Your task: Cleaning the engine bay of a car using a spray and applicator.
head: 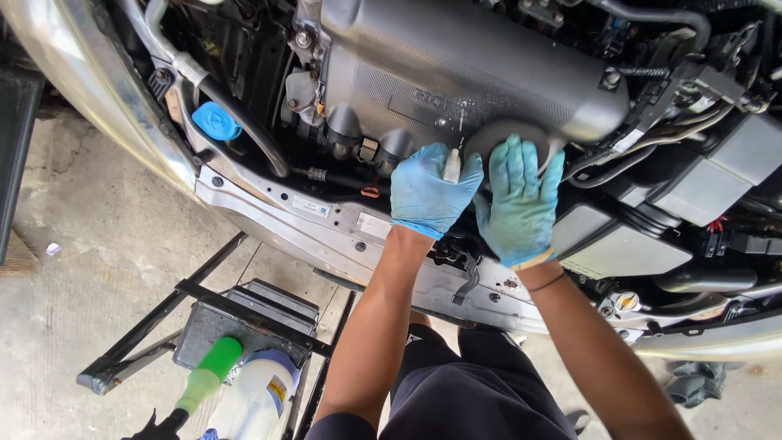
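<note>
I lean over a car's open engine bay. My left hand (428, 194), in a blue glove, is closed around a small white spray nozzle or bottle tip (452, 165) pointing at the engine. My right hand (521, 202), also in a blue glove, lies flat with fingers spread on a dark round pad or cap (498, 135) at the lower edge of the grey plastic engine cover (456, 61). Both hands sit side by side just above the silver front crossmember (326, 228).
A blue reservoir cap (215, 121) sits at the left of the bay, with black hoses around it. Black housings (692, 179) fill the right side. On the concrete floor below stand a black metal frame (187, 310), a white jug (257, 395) and a green-handled tool (208, 375).
</note>
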